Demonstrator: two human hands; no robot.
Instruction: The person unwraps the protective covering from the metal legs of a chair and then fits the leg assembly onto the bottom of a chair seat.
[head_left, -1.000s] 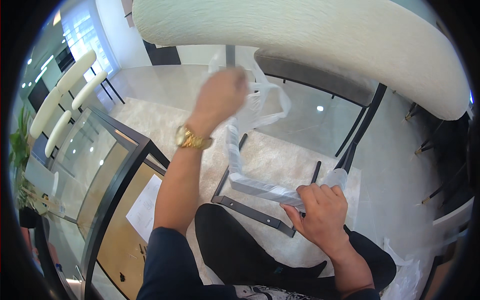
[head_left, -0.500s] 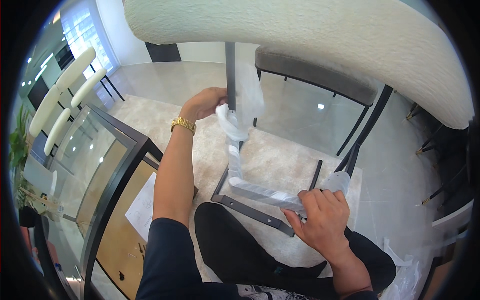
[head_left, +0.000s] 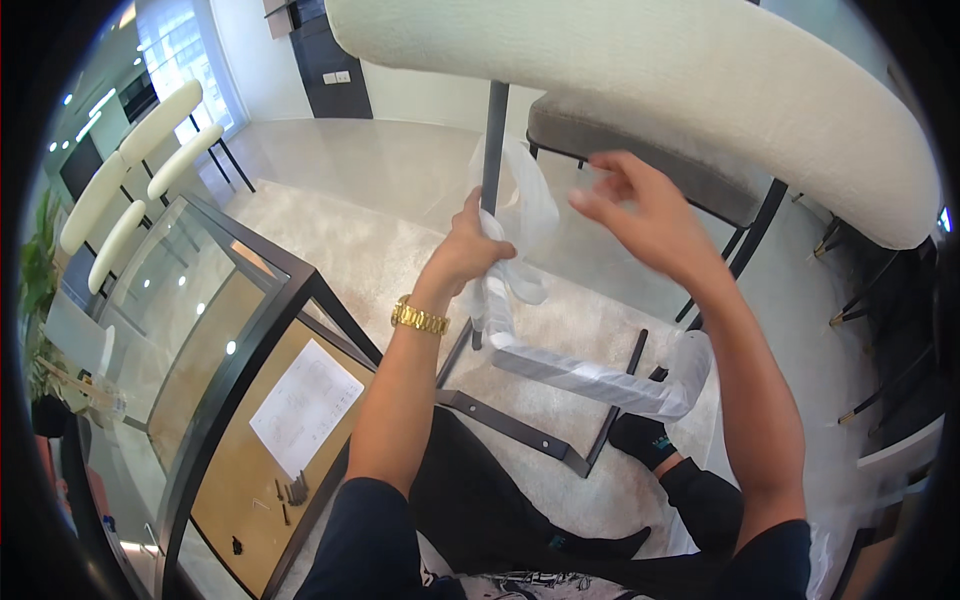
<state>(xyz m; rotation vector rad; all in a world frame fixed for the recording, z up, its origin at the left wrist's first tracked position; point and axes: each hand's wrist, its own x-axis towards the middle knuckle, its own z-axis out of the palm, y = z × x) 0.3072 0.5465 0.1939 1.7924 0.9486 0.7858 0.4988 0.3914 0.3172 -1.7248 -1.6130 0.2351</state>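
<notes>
A cream padded backrest (head_left: 640,90) spans the top of the view, carried on dark metal posts (head_left: 495,135). Below it the frame bends into a bar (head_left: 590,380) wound in white plastic film. My left hand (head_left: 468,248), wearing a gold watch, is closed round the left post where the wrapping starts. Loose plastic film (head_left: 532,205) hangs beside that hand. My right hand (head_left: 645,215) is raised in the air to the right of the film, fingers apart and holding nothing. Under the wrapped bar, a dark metal base frame (head_left: 515,428) with holes lies on the rug.
At left stands a glass-topped table (head_left: 215,270); its wooden shelf holds a paper sheet (head_left: 305,405) and several bolts (head_left: 296,490). A grey upholstered seat (head_left: 640,150) stands behind the backrest. Cream chairs (head_left: 185,165) are at the far left. My legs flank the base frame.
My right hand has left the wrapped bar's right end and risen up beside the loose film. My left hand now wraps the post more fully. The view has shifted, showing more of the table shelf.
</notes>
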